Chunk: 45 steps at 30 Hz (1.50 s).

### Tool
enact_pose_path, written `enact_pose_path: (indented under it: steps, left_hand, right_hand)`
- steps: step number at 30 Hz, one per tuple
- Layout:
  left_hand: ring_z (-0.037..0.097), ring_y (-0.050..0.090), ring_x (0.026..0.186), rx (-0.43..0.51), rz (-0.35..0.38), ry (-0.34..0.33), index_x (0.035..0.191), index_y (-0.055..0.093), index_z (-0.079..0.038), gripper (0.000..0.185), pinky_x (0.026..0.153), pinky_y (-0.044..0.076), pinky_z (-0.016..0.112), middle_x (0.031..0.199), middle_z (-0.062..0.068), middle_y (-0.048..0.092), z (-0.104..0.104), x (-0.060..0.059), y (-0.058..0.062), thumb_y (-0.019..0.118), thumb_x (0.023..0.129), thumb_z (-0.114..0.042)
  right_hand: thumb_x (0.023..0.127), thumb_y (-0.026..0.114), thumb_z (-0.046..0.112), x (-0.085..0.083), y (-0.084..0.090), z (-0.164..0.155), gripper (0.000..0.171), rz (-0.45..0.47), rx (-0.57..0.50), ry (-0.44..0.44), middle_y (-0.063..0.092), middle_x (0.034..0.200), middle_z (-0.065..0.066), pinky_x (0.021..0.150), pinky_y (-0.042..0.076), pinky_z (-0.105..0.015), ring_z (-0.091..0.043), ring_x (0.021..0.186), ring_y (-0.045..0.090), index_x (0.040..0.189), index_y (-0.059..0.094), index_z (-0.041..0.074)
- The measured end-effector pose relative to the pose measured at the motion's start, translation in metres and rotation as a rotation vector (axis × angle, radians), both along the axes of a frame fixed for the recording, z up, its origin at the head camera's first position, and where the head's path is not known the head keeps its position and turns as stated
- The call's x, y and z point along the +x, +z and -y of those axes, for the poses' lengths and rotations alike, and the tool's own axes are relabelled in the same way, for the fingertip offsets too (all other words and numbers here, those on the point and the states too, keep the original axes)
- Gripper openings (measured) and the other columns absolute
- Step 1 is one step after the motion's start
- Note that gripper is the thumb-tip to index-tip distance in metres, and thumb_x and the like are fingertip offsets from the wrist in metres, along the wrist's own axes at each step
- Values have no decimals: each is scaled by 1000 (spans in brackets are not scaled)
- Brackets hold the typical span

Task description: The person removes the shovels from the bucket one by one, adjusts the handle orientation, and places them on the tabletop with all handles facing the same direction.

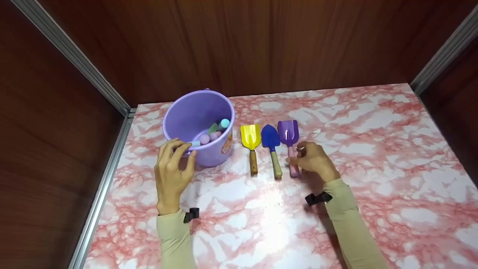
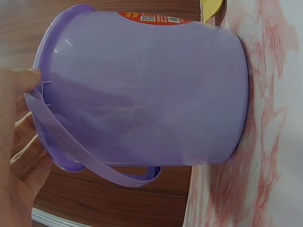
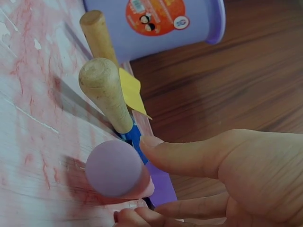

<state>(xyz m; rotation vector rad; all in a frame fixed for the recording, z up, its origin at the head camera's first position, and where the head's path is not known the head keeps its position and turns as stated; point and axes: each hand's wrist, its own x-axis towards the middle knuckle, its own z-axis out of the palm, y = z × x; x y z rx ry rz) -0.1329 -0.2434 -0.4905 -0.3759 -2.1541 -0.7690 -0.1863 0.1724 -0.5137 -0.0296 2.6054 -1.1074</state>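
A purple bucket [image 1: 198, 123] stands at the back left of the table with several pastel toy handles [image 1: 213, 132] inside. My left hand [image 1: 185, 151] grips its near rim, thumb [image 2: 21, 80] on the edge and fingers [image 2: 23, 146] curled by the bail handle [image 2: 90, 163]. To the bucket's right lie a yellow shovel [image 1: 251, 140], a blue shovel [image 1: 271, 144] and a purple shovel [image 1: 288, 134], side by side with handles toward me. My right hand [image 1: 295, 158] pinches the purple shovel's pink handle [image 3: 116, 168], thumb [image 3: 184, 153] against its end.
The marbled pink table [image 1: 373, 149] is boxed in by brown wooden walls [image 1: 261, 45] at the back and both sides, with metal corner strips [image 1: 74, 59]. The bucket [image 3: 161, 23] carries an orange sticker facing the shovels.
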Motion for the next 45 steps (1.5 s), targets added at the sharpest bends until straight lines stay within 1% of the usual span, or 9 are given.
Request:
enact_pose_path:
  steps: [5, 10, 14, 18, 25, 30, 34, 39, 45]
  left_hand:
    - [36, 64, 127, 2, -4, -6, 112, 79, -4, 23, 114, 52, 40, 116, 15, 73, 0, 0, 2, 79, 98, -22]
    - [36, 64, 126, 5, -2, -4, 112, 79, -3, 23, 114, 52, 39, 117, 15, 73, 0, 0, 3, 79, 98, -22]
    - [35, 64, 127, 5, 2, -3, 113, 79, -4, 24, 114, 52, 39, 117, 15, 72, 1, 1, 3, 79, 98, -22]
    - [35, 64, 127, 10, -1, -1, 113, 79, -4, 23, 114, 52, 39, 117, 14, 72, 3, 2, 2, 79, 97, -21]
    - [35, 63, 127, 17, -7, -5, 113, 79, -5, 23, 115, 51, 39, 117, 14, 72, 4, 1, 0, 79, 98, -21]
    - [35, 64, 127, 9, -6, -9, 112, 79, -4, 23, 114, 52, 39, 116, 14, 72, 1, -1, 1, 80, 97, -21]
    - [36, 64, 126, 10, -12, -13, 112, 79, -3, 23, 116, 51, 39, 115, 14, 73, 1, -1, 4, 80, 97, -20]
    - [37, 64, 125, 11, -16, -13, 112, 79, -3, 23, 117, 50, 39, 116, 15, 73, 3, 0, 5, 80, 96, -20]
    - [37, 64, 126, 18, -13, -17, 113, 79, -4, 23, 116, 50, 39, 116, 15, 73, 0, -1, 1, 80, 97, -20]
  right_hand:
    - [93, 81, 32, -3, 9, 11, 58, -45, 98, -21, 72, 111, -22, 81, 59, -45, -29, 93, 67, 133, 63, -5]
    - [93, 82, 32, -13, 29, 26, 47, -136, 208, 2, 65, 108, -21, 79, 57, -54, -36, 96, 64, 119, 66, -4]
    - [96, 79, 29, -24, 55, 41, 54, -189, 239, 42, 64, 127, -27, 94, 58, -62, -42, 113, 65, 135, 63, -4]
    - [100, 75, 28, -37, 84, 64, 59, -219, 229, 87, 63, 141, -25, 103, 57, -60, -41, 123, 65, 148, 57, -2]
    - [102, 73, 24, -58, 134, 104, 51, -357, 264, 210, 65, 138, -24, 100, 62, -54, -39, 119, 68, 144, 60, -2]
    - [100, 76, 22, -67, 159, 127, 51, -385, 260, 257, 65, 140, -23, 100, 64, -51, -39, 118, 70, 143, 62, 0]
    - [99, 77, 21, -72, 168, 149, 47, -398, 198, 277, 69, 136, -20, 97, 65, -47, -36, 114, 72, 140, 65, 1]
    - [96, 80, 22, -77, 165, 179, 43, -436, 125, 352, 75, 124, -16, 96, 65, -43, -32, 109, 74, 132, 71, 1]
    - [92, 84, 21, -84, 150, 205, 51, -373, 193, 448, 73, 130, -19, 99, 64, -42, -32, 114, 74, 135, 70, -1]
